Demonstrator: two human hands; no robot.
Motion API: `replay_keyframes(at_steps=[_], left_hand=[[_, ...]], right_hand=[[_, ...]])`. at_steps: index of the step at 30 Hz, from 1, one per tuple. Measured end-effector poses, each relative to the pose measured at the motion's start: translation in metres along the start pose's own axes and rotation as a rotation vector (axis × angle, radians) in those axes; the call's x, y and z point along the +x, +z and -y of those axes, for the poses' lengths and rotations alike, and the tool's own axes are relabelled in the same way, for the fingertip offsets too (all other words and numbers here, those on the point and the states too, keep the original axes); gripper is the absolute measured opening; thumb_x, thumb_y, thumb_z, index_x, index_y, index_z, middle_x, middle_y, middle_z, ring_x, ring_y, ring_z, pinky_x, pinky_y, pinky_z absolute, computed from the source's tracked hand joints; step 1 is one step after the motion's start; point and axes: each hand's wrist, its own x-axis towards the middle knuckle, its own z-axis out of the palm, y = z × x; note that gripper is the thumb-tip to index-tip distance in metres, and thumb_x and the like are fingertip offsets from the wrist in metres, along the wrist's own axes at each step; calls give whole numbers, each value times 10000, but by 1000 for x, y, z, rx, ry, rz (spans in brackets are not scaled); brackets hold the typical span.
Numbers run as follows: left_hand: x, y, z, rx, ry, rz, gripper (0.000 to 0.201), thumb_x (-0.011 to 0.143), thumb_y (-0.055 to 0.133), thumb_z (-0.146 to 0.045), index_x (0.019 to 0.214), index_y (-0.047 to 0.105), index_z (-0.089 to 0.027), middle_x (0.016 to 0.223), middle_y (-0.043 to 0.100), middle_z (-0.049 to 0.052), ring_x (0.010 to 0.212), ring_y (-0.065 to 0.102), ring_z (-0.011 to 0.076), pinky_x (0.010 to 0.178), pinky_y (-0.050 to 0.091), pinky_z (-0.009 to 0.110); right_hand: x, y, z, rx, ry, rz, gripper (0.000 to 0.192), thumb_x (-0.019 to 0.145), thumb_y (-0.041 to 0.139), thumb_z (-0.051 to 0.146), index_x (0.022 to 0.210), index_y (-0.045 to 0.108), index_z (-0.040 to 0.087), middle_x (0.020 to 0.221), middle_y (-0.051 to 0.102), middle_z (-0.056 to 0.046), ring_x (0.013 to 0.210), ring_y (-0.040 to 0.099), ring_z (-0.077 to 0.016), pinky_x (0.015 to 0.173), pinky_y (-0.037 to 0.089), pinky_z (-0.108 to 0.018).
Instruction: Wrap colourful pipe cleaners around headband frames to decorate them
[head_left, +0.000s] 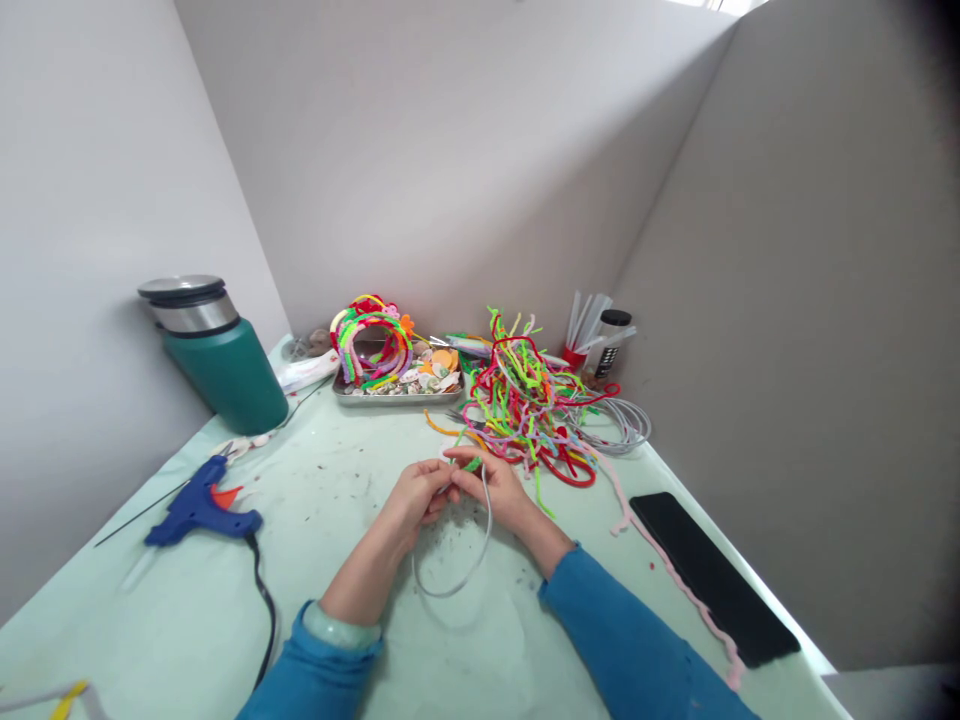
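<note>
**Two hands on a bare headband at the middle of the desk**

Both hands meet over the pale green desk (360,620), near its middle. The left hand (417,497) and right hand (499,492) each pinch the top end of a thin grey headband (459,570), whose loop hangs toward the near edge and rests on the desk. A short green pipe cleaner (472,464) sits between the fingertips of the right hand, right against the band's end.

Just beyond the hands, to the far right, lies a tangled heap of coloured pipe cleaners (529,405). Left of that heap stands a metal tray (397,395) carrying finished wrapped headbands (371,340). A blue glue gun (201,508) lies on the left side, its black cord running to the near edge. A green flask (217,355) stands at the far left, and a black phone (709,575) lies at the right edge.
</note>
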Motion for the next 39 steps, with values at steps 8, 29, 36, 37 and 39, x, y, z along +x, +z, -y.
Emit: replay_keyframes(at_steps=[8, 29, 36, 37, 39], left_hand=[[0, 3, -1, 49, 0, -80, 238, 648, 596, -359, 685, 470, -160, 501, 537, -31, 323, 237, 10, 335, 89, 167], [0, 6, -6, 75, 229, -199, 317, 628, 673, -410, 743, 596, -125, 488, 522, -36, 361, 345, 29, 376, 225, 172], [3, 7, -3, 104, 266, -188, 261, 595, 680, -322, 760, 621, -128, 524, 565, -22, 417, 427, 55, 442, 319, 184], [4, 7, -2, 116, 275, -189, 255, 601, 672, -318, 762, 622, -127, 534, 571, -17, 429, 439, 60, 452, 331, 187], [5, 7, -1, 133, 296, -197, 253, 613, 660, -321, 768, 625, -123, 560, 586, -4, 468, 474, 76, 480, 357, 195]], right_hand=[[0, 0, 0, -113, -25, -14, 300, 785, 577, 354, 1033, 619, 190, 986, 620, -56, 876, 571, -166, 777, 454, -296], [2, 2, -11, -60, 25, -8, 156, 805, 522, 266, 710, 585, 160, 557, 453, 39, 494, 379, -82, 469, 293, -195], [5, 3, -22, -101, -4, -82, 135, 778, 484, 197, 748, 609, 157, 592, 499, 32, 500, 392, -83, 483, 307, -190], [5, 2, -23, -104, -5, -94, 136, 774, 484, 195, 752, 611, 156, 597, 506, 30, 505, 395, -85, 485, 309, -190], [6, 2, -23, -118, 0, -113, 133, 770, 494, 207, 733, 609, 150, 594, 506, 27, 509, 396, -87, 484, 307, -191]])
